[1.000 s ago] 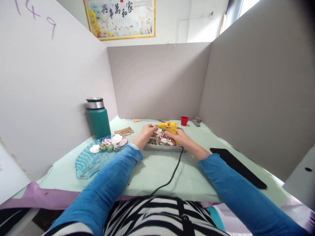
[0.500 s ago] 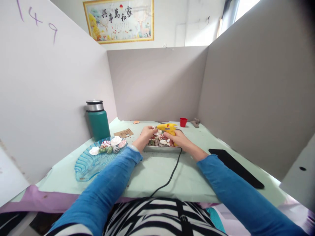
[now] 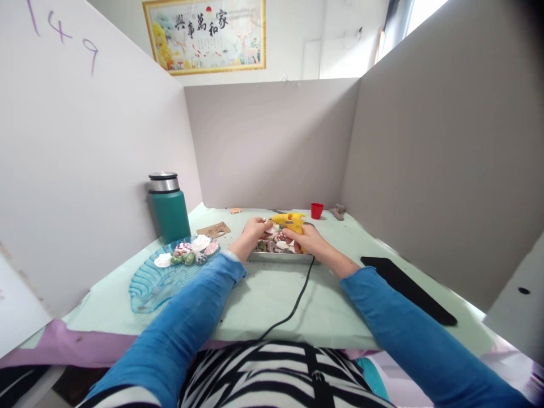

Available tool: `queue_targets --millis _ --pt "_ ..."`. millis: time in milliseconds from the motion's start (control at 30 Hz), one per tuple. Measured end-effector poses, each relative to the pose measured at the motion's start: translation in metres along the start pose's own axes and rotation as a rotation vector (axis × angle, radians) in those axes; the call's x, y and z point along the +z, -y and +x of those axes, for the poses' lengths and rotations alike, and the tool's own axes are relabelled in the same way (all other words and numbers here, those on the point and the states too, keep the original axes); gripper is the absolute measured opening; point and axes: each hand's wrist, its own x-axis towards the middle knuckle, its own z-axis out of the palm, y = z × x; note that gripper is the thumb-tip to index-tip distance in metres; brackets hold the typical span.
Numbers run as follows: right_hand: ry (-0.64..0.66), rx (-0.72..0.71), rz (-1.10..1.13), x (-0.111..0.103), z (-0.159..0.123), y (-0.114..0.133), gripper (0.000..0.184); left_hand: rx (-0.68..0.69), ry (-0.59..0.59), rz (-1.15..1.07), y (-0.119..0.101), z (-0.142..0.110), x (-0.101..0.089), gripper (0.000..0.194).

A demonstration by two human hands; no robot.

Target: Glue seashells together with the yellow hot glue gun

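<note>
A yellow hot glue gun [image 3: 287,220] is in my right hand [image 3: 309,240], its nozzle pointing left and its black cord [image 3: 300,294] running down to the table's front edge. My left hand [image 3: 254,231] is closed in a pinch at the nozzle tip, on what looks like a small shell [image 3: 266,221], mostly hidden by the fingers. Both hands are over a shallow metal tray [image 3: 280,258] holding several shells and stones [image 3: 278,246]. To the left, several more shells [image 3: 189,253] lie on a blue shell-shaped glass plate [image 3: 148,289].
A green bottle [image 3: 170,215] stands behind the plate, near a brown card [image 3: 213,229]. At the back are a small orange piece [image 3: 235,211], a red cup [image 3: 317,211] and a grey bone-shaped object [image 3: 338,212]. A black flat strip [image 3: 408,289] lies right. Grey panels [image 3: 272,147] enclose the table.
</note>
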Motion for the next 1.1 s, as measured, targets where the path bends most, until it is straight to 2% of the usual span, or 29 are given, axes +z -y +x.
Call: queue_targets --millis 733,1100 --pt "-0.012 -0.066 -0.071 -0.001 0.008 -0.013 0.034 0.001 0.014 0.088 0.002 0.004 0.002 0.012" --pt "-0.032 -0.061 -0.125 0.0 0.009 -0.014 0.034 0.013 -0.08 0.151 0.006 0.008 0.004 0.03"
